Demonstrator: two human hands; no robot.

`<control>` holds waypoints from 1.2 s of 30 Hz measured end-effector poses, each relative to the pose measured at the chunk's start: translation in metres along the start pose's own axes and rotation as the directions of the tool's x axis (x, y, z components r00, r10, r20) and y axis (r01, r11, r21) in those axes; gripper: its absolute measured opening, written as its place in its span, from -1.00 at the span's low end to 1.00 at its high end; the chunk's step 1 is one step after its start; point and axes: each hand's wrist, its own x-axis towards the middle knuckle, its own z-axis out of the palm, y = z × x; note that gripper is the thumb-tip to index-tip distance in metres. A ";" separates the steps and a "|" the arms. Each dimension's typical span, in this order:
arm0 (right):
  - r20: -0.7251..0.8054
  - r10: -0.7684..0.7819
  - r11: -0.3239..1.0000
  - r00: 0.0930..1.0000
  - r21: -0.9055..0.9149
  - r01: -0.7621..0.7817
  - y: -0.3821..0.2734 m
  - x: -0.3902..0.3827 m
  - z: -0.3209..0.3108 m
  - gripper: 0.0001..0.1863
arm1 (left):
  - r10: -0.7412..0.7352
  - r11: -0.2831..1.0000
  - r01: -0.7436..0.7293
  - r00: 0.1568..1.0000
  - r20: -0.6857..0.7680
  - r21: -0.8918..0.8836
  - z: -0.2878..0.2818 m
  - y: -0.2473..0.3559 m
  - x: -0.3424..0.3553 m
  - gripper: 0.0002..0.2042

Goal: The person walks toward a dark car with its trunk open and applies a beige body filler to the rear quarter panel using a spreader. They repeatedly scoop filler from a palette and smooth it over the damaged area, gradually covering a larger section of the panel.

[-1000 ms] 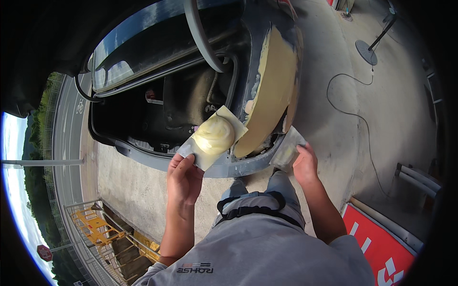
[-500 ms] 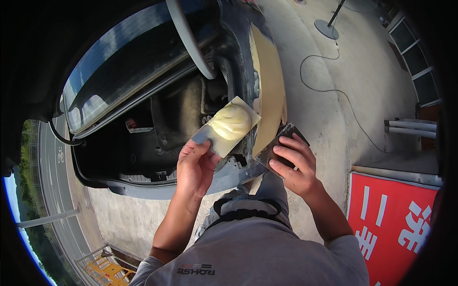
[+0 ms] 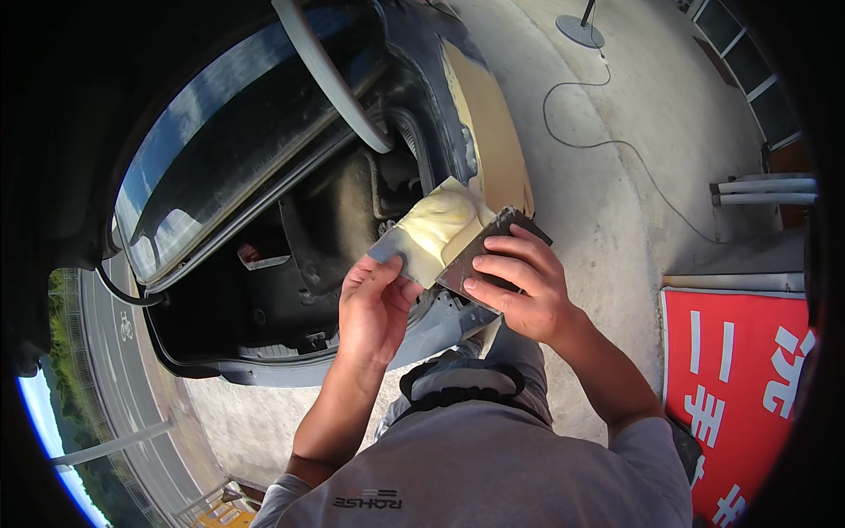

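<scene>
In my left hand (image 3: 377,304) I pinch a thin rectangular plate (image 3: 419,252) by its near left corner, thumb on top and at least one finger curled beneath; that corner seems chosen because it is free of the pale yellow putty (image 3: 433,217), which is heaped toward the plate's far right half. The plate is tilted, perhaps so that the heap faces my other hand.

My right hand (image 3: 525,286) grips a dark flat spreader (image 3: 462,270), its fingers laid slightly apart across the upper face (my thumb is hidden, so I can't tell how it presses). Spread like that, they probably share the pressure along the blade. The spreader overlaps the plate's right side, close by the putty; whether its edge bites into the heap I can't tell.

Both things are up in front of me, just on the near side of the car's tan-coated rear quarter panel (image 3: 490,123), with the open boot (image 3: 264,308) to the left.
</scene>
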 end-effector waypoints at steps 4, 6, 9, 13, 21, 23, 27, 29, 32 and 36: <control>-0.133 0.002 1.000 0.991 -0.020 -0.004 -0.003 0.003 0.003 -0.73 | 0.009 0.998 -0.009 1.000 0.009 0.057 0.003 -0.002 -0.001 -0.75; -0.061 0.121 0.993 0.991 0.003 -0.121 -0.005 0.002 0.003 -0.72 | -0.013 0.999 0.011 0.999 0.035 0.042 0.004 -0.002 -0.003 -0.75; -0.008 0.028 1.000 1.000 -0.002 -0.028 -0.006 -0.001 0.003 -0.72 | -0.014 0.999 0.013 0.999 0.045 0.034 0.004 0.001 -0.002 -0.76; -0.030 0.032 0.999 0.999 -0.001 -0.032 -0.008 -0.004 0.001 -0.72 | 0.015 0.998 -0.015 1.000 0.000 0.068 0.002 0.001 0.001 -0.76; -0.080 0.054 0.999 0.995 0.008 -0.054 -0.007 0.000 0.003 -0.73 | -0.031 0.995 0.023 0.996 0.081 0.093 0.011 -0.001 -0.002 -0.78; -0.059 0.084 0.996 0.995 0.037 -0.081 -0.010 -0.005 0.003 -0.73 | -0.030 0.997 0.024 0.996 0.079 0.075 0.014 -0.001 0.000 -0.80; -0.036 0.172 0.980 0.984 0.107 -0.167 -0.018 -0.014 -0.002 -0.72 | -0.006 0.995 0.001 0.999 0.051 0.100 0.015 -0.004 0.009 -0.82; -0.021 0.490 0.800 0.872 0.408 -0.440 -0.017 -0.014 -0.008 -0.75 | 0.023 0.992 -0.028 0.999 0.041 0.124 0.014 -0.004 0.011 -0.82; 0.324 0.860 -0.040 0.395 0.814 -0.579 -0.003 -0.008 -0.018 -0.71 | 0.048 0.977 -0.051 0.999 0.022 0.206 0.013 -0.003 0.013 -0.80; 0.348 0.869 -0.101 0.353 0.821 -0.562 0.024 0.002 -0.031 -0.68 | 0.042 0.952 -0.063 0.996 0.078 0.300 0.008 0.001 0.015 -0.76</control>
